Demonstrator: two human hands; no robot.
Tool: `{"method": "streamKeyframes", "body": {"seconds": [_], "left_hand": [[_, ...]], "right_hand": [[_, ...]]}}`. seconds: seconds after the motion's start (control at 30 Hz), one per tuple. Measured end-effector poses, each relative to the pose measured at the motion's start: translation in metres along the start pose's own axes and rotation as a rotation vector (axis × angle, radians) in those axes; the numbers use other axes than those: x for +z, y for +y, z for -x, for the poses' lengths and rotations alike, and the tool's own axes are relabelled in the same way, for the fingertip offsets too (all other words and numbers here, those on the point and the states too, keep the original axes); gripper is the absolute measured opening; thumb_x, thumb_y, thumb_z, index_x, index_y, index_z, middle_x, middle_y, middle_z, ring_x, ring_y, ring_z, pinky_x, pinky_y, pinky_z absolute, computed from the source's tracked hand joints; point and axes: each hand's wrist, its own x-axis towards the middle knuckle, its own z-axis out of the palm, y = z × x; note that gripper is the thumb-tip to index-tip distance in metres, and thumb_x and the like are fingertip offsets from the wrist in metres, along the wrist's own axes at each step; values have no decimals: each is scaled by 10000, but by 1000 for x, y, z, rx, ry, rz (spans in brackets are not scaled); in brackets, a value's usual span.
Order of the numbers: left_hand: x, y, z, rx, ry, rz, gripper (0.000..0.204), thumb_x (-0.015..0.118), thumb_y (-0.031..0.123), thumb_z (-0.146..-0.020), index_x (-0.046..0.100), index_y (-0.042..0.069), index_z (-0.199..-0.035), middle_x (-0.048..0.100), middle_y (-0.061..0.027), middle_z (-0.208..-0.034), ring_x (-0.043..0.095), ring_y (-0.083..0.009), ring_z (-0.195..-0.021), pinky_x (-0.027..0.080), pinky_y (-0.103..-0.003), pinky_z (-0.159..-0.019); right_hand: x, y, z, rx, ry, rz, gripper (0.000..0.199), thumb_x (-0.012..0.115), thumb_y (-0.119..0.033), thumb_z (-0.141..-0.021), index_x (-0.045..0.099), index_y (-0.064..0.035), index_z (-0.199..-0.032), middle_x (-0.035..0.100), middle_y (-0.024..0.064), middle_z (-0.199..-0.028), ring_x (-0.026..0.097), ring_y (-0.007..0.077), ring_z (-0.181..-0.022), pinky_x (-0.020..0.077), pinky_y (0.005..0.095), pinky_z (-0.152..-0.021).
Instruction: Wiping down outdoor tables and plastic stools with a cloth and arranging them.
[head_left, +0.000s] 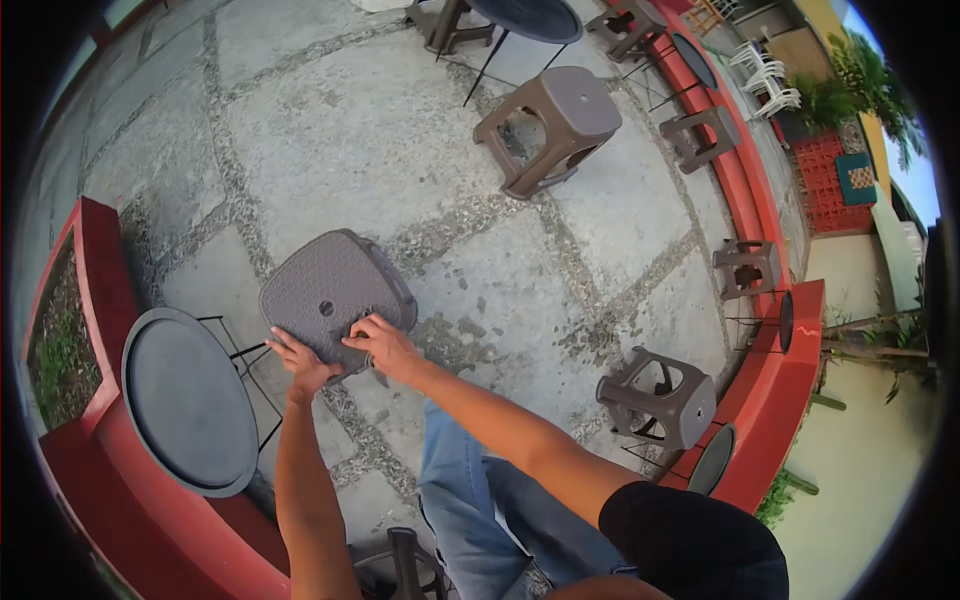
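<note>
A brown-grey plastic stool [318, 270] with a textured, rounded-square seat and a small round hole in its middle stands in front of me. My left hand [303, 366] rests at the seat's near left edge, its fingers apart. Over the near right part of the seat, my right hand [390, 350] is closed with its fingers curled and pressed together. Whatever lies inside those fingers, if anything, is hidden from view.
Left of the stool stands a round dark tray table [190, 400] on thin black legs, beside a red planter wall [105, 290]. Another brown stool [560, 120] stands farther off. A stool [665, 400] lies tilted at right near a red ledge [770, 390]. The floor [340, 130] is concrete slabs.
</note>
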Motion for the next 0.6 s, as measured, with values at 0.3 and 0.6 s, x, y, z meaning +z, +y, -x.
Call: {"method": "streamKeyframes", "body": {"seconds": [0.3,0.6], "left_hand": [[-15,31,10,-3,-31,373,1437,783,133,-681,-270,121,-1659,-317,-333,-1682,-162,-584,-1570,91,-612,-1281],[-13,28,28,-123,-53,583,1020,549,533,-1004,-106,227,-1724,-237,-182,-1765,-143,-459,-1623,61,-670,-1266]], "right_hand": [[1,-6,-14,301,238,46,667,599,168,-683,795,-115,-1255,645,90,-1144,619,295,-1089,531,382,-955],[84,-56,-21,486,254,-34,648,676,124,-688,830,-204,-1224,646,60,-1048,678,232,-887,571,353,-846]]}}
